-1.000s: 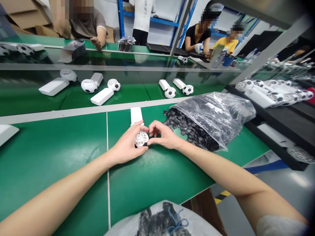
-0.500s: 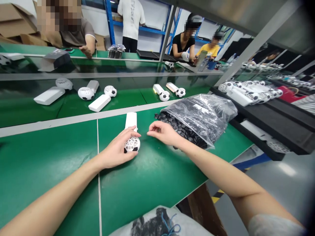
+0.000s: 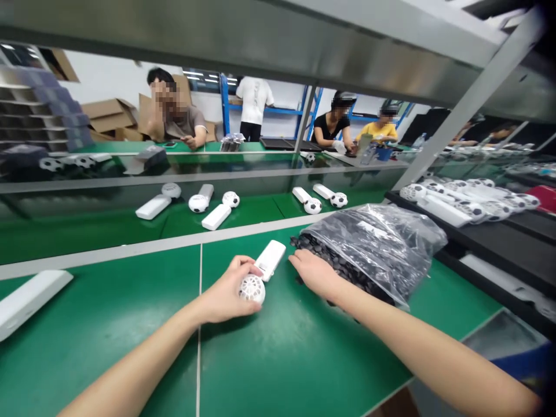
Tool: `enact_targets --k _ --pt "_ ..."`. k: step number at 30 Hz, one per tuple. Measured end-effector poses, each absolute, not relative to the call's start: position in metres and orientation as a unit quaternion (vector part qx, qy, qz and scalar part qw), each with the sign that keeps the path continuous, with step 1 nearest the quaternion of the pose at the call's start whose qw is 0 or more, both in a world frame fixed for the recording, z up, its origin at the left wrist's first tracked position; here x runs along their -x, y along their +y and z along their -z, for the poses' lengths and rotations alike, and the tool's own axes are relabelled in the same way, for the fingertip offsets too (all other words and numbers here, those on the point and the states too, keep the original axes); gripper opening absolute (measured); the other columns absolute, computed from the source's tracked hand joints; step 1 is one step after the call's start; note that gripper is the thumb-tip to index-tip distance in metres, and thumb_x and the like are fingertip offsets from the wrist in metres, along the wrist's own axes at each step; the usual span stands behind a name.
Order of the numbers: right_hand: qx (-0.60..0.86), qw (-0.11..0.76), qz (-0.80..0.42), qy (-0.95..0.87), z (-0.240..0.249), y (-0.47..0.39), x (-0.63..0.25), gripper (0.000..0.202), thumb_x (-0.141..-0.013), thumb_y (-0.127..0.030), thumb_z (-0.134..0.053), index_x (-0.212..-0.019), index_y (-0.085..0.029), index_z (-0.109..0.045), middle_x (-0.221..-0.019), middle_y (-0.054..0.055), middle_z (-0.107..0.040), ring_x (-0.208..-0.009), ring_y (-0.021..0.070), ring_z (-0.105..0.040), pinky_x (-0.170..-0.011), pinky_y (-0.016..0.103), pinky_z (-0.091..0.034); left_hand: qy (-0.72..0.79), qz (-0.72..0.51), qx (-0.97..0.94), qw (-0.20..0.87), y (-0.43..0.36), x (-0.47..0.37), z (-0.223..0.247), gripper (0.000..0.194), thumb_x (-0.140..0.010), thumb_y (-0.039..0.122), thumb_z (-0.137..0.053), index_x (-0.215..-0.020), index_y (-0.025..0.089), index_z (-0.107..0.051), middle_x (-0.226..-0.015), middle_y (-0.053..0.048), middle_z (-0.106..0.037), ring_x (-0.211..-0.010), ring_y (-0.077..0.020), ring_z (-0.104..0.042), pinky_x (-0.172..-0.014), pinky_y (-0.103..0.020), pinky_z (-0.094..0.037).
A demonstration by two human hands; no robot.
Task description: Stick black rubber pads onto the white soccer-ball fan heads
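Note:
My left hand [image 3: 232, 292] grips a small white fan [image 3: 271, 259] by its round openwork head, low over the green table [image 3: 243, 365]; the handle points away to the upper right. No black patches show on the head's visible side. At the open edge of a clear plastic bag [image 3: 382, 237], my right hand [image 3: 313, 272] rests by a heap of small black pieces [image 3: 324, 250]. Its fingers are bent down and together, and whatever they hold is hidden.
Several white fans with football-patterned heads [image 3: 313, 205] lie on the dark green belt [image 3: 260, 214] beyond the table. Black trays [image 3: 490, 243] with more fans stand at the right. A white fan part [image 3: 32, 298] lies at far left. People sit across the line.
The view has tilted up and shifted left. The fan has turned, its handle now slanting right and its black patches out of sight. My right hand has come to the black pieces.

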State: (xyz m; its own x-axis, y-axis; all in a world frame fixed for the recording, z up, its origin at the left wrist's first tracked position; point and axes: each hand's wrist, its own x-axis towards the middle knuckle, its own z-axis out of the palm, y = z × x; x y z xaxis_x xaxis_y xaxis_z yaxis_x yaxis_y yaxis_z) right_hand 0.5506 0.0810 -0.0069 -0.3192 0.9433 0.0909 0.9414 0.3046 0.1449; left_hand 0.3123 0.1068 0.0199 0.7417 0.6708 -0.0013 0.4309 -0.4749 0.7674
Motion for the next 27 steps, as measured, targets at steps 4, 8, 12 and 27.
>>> enact_targets --k 4,8,12,27 --pt "-0.607 -0.054 -0.059 0.791 -0.006 0.08 -0.555 0.023 -0.078 -0.004 -0.041 -0.087 -0.016 -0.058 -0.086 0.009 -0.056 -0.082 0.019 -0.052 -0.069 0.028 -0.041 0.344 -0.143 -0.839 0.397 0.114 -0.301 -0.025 0.045 -0.061 0.021 -0.059 -0.104 0.02 -0.047 -0.108 -0.005 -0.039 -0.101 -0.0199 -0.047 -0.091 -0.035 -0.04" --pt "-0.593 -0.175 0.093 0.781 -0.022 0.073 -0.544 0.015 -0.084 -0.015 -0.041 -0.087 -0.017 -0.056 -0.076 0.003 -0.059 -0.067 0.0131 -0.054 -0.062 0.024 -0.041 0.346 -0.133 -0.838 0.4 0.121 -0.296 -0.024 0.048 -0.062 0.02 -0.056 -0.108 0.02 -0.045 -0.111 -0.005 -0.041 -0.102 -0.0204 -0.046 -0.09 -0.034 -0.039" --pt "-0.517 -0.266 0.152 0.799 -0.024 0.068 -0.523 0.009 -0.08 -0.018 -0.052 -0.082 -0.017 -0.06 -0.082 0.003 -0.06 -0.075 0.0122 -0.055 -0.071 0.023 -0.041 0.399 -0.122 -0.824 0.383 0.118 -0.301 -0.021 0.053 -0.06 0.021 -0.057 -0.111 0.019 -0.043 -0.109 -0.006 -0.043 -0.098 -0.0216 -0.047 -0.087 -0.034 -0.039" --pt "-0.394 -0.304 0.24 0.833 -0.003 0.095 -0.492 0.003 -0.074 -0.018 -0.061 -0.074 -0.016 -0.063 -0.074 0.0 -0.064 -0.072 0.0108 -0.057 -0.069 0.021 -0.041 0.422 -0.192 -0.82 0.335 0.112 -0.31 -0.009 0.041 -0.064 0.032 -0.06 -0.1 0.018 -0.047 -0.096 -0.004 -0.047 -0.089 -0.0202 -0.049 -0.079 -0.033 -0.04"
